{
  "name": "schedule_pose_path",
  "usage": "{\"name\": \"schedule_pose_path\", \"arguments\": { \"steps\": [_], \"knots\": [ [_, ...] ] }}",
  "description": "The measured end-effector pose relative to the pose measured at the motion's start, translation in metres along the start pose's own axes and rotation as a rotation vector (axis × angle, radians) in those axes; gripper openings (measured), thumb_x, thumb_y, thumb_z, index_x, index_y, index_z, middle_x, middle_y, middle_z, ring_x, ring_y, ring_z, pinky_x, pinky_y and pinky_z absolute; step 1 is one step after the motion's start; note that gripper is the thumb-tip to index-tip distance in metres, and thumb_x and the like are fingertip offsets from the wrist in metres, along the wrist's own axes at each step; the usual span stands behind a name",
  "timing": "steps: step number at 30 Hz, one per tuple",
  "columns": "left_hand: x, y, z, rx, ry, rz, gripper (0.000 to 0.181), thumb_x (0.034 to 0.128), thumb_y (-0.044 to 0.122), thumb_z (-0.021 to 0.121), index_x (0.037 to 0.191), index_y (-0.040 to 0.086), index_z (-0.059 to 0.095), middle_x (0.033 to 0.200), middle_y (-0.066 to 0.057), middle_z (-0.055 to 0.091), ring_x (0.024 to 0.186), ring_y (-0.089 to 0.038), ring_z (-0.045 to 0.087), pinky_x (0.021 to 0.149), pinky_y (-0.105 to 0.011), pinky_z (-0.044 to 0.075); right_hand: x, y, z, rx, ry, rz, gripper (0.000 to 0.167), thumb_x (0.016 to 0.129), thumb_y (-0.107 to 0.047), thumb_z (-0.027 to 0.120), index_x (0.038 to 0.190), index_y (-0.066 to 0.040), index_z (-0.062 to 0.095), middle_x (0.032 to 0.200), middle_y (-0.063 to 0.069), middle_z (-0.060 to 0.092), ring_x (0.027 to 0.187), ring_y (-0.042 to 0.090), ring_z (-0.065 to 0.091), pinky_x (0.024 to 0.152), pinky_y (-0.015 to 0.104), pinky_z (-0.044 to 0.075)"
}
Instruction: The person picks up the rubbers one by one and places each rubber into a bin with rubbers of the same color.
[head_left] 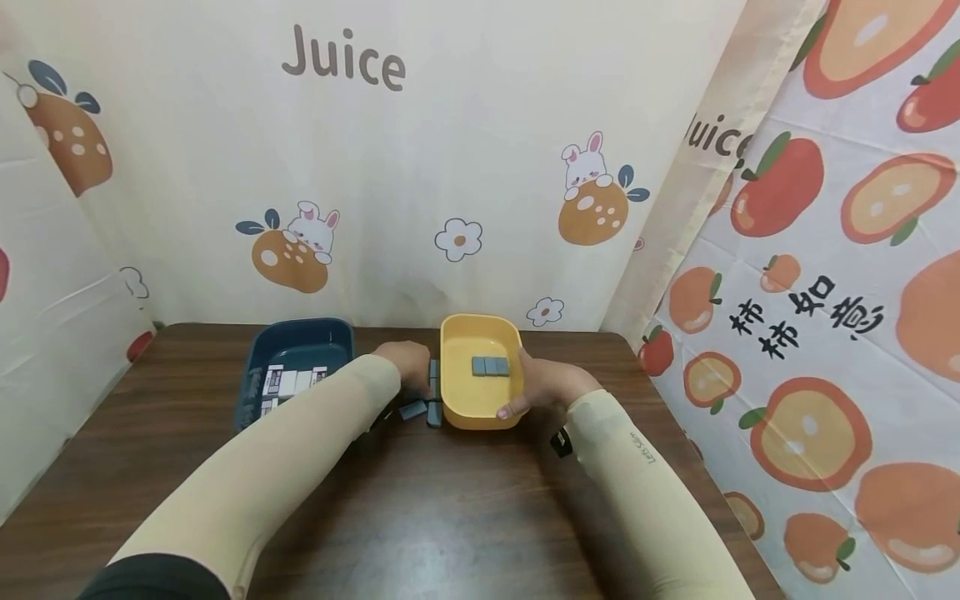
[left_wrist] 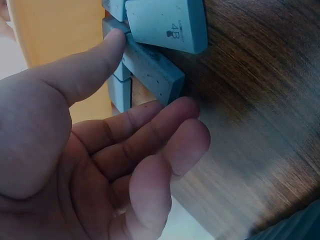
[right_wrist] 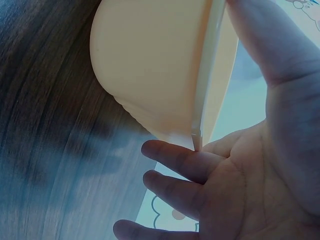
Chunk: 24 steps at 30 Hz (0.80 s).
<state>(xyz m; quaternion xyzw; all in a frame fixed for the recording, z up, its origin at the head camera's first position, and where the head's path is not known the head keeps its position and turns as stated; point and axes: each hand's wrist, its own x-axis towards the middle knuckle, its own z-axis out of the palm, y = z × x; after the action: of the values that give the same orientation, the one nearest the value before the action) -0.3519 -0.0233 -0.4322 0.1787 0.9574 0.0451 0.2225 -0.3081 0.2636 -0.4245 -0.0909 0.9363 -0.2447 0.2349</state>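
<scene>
My left hand (head_left: 408, 365) is at the left side of a yellow plastic tray (head_left: 480, 422), among several blue-grey erasers (head_left: 434, 414). In the left wrist view its thumb tip touches or nearly touches an eraser (left_wrist: 155, 72), while the loosely bent fingers stay apart from the thumb. Another eraser (left_wrist: 172, 25) nearby is marked 4B. My right hand (head_left: 551, 382) holds the right wall of the tray, thumb over the rim and the other fingers outside. Inside the tray, a short row of blue-grey erasers (head_left: 491, 367) lies flat.
At the left stands a dark blue tray (head_left: 258, 354) with several white blocks with dark print (head_left: 288, 382), partly hidden by my left forearm. The brown wooden table (head_left: 450, 517) meets a printed curtain (head_left: 390, 208) at the back and another (head_left: 825, 333) on the right.
</scene>
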Motion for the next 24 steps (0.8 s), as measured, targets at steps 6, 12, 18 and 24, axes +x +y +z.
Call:
{"name": "schedule_pose_path", "arguments": {
  "steps": [6, 12, 18, 24],
  "knots": [
    [-0.006, -0.001, -0.006, -0.015, -0.014, 0.03, 0.022, 0.0958, 0.032, 0.091, 0.099, 0.013, 0.079, 0.093, -0.002, 0.075, 0.084, -0.021, 0.066, 0.078, -0.037, 0.057, -0.004, -0.003, 0.0, 0.001, -0.004, 0.014, 0.156, 0.071, -0.054, 0.109, 0.181, -0.008, 0.008, 0.175, 0.024, 0.047, 0.157, 0.039, 0.051, 0.136, 0.06, 0.037],
    [-0.008, -0.004, -0.005, -0.006, 0.016, 0.036, 0.025, 0.0895, 0.031, 0.095, 0.096, 0.015, 0.078, 0.094, -0.002, 0.076, 0.083, -0.019, 0.064, 0.076, -0.037, 0.058, -0.006, -0.006, 0.001, 0.001, -0.002, 0.039, 0.158, 0.07, -0.055, 0.11, 0.181, -0.008, 0.008, 0.173, 0.022, 0.049, 0.155, 0.038, 0.052, 0.136, 0.06, 0.037],
    [-0.003, -0.008, 0.001, -0.006, 0.049, 0.025, 0.028, 0.0876, 0.032, 0.098, 0.094, 0.016, 0.076, 0.093, 0.0, 0.077, 0.082, -0.018, 0.066, 0.076, -0.038, 0.061, -0.008, -0.007, 0.003, 0.003, -0.001, 0.034, 0.156, 0.071, -0.052, 0.11, 0.181, -0.007, 0.009, 0.175, 0.023, 0.048, 0.157, 0.039, 0.051, 0.137, 0.06, 0.036],
    [0.001, -0.012, 0.0, -0.034, 0.098, 0.007, 0.033, 0.0791, 0.035, 0.104, 0.09, 0.017, 0.078, 0.089, 0.0, 0.078, 0.081, -0.018, 0.068, 0.073, -0.039, 0.064, -0.008, -0.007, 0.005, -0.003, 0.005, 0.038, 0.156, 0.072, -0.054, 0.109, 0.181, -0.007, 0.008, 0.177, 0.025, 0.044, 0.161, 0.04, 0.048, 0.138, 0.06, 0.034]
  ]
}}
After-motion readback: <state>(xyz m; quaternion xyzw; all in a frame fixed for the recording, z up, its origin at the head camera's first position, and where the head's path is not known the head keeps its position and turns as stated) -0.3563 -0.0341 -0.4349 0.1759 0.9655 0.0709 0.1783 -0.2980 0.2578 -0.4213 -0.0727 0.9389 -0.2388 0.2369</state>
